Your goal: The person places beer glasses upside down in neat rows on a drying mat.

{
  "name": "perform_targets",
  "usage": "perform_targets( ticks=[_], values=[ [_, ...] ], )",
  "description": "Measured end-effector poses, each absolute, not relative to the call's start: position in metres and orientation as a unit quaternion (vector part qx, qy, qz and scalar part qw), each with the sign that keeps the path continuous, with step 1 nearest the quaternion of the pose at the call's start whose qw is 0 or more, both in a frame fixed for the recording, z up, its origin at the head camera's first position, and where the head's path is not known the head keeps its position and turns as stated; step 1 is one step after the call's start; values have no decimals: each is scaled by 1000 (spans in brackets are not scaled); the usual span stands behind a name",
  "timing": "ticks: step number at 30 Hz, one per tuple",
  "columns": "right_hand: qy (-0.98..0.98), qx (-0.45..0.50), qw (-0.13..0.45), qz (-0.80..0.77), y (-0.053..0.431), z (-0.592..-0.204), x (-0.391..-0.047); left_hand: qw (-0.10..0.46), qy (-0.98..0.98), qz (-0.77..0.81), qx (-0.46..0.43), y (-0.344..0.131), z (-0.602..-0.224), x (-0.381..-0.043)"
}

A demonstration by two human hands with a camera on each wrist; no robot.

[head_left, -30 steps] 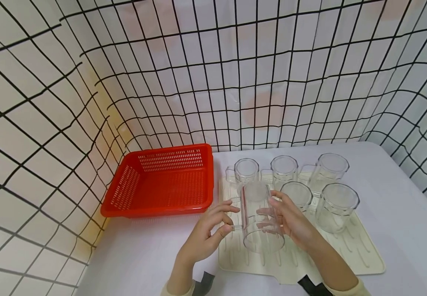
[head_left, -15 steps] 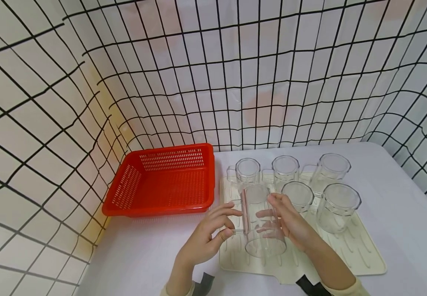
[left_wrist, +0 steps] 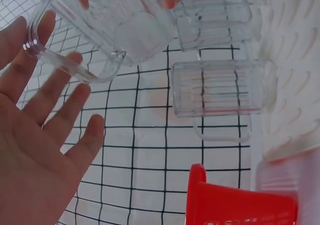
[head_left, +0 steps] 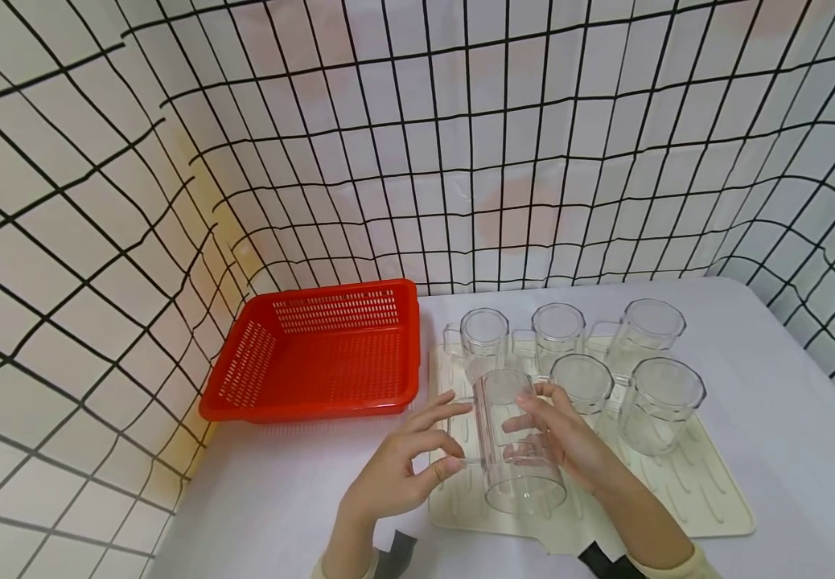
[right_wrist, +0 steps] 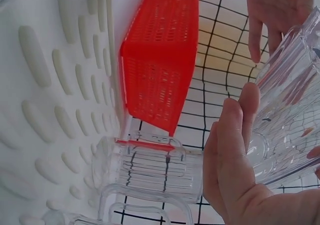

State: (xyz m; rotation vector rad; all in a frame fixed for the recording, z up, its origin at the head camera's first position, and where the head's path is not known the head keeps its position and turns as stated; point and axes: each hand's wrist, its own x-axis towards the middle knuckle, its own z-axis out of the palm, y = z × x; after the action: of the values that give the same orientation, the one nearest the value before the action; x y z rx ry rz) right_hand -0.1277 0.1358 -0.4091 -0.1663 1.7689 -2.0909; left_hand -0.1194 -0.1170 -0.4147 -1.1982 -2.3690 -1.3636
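Note:
In the head view a clear glass mug point(head_left: 497, 434) is held tilted above the front of the cream drying mat point(head_left: 714, 511), its wide end towards me. My left hand point(head_left: 406, 476) pinches the mug's handle between thumb and index finger; the left wrist view shows its other fingers point(left_wrist: 62, 127) spread loosely by the handle. My right hand point(head_left: 580, 442) grips the mug's body from the right, thumb on the near side, other fingers seen through the glass. Behind it, several similar mugs stand on the mat, among them one at the back left point(head_left: 485, 334) and one at the right point(head_left: 660, 410).
A red plastic basket point(head_left: 345, 415) with slotted walls sits left of the mat, nothing visible inside. Black wire mesh point(head_left: 468, 173) over white sheeting encloses the table's point(head_left: 273, 498) back and sides. The standing mugs are close behind my right hand.
The held mug has come slightly lower and nearer to me, along with my right hand. My left hand keeps its pinch on the handle. Basket and standing mugs stay put.

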Motion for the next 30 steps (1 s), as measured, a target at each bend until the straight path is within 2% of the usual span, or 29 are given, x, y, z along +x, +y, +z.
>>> perform_targets(
  ticks=[12,19,30],
  values=[
    [662,-45,167,-729,134,-409,-123,91,-794,-507,-324,-115,-412,-123],
    [696,-45,122,-706,134,-403,-114,68,-801,-511,-304,-112,-411,-122],
    [708,-117,27,-696,130,-399,-102,42,-795,-529,-293,-110,-412,-123]
  ],
)
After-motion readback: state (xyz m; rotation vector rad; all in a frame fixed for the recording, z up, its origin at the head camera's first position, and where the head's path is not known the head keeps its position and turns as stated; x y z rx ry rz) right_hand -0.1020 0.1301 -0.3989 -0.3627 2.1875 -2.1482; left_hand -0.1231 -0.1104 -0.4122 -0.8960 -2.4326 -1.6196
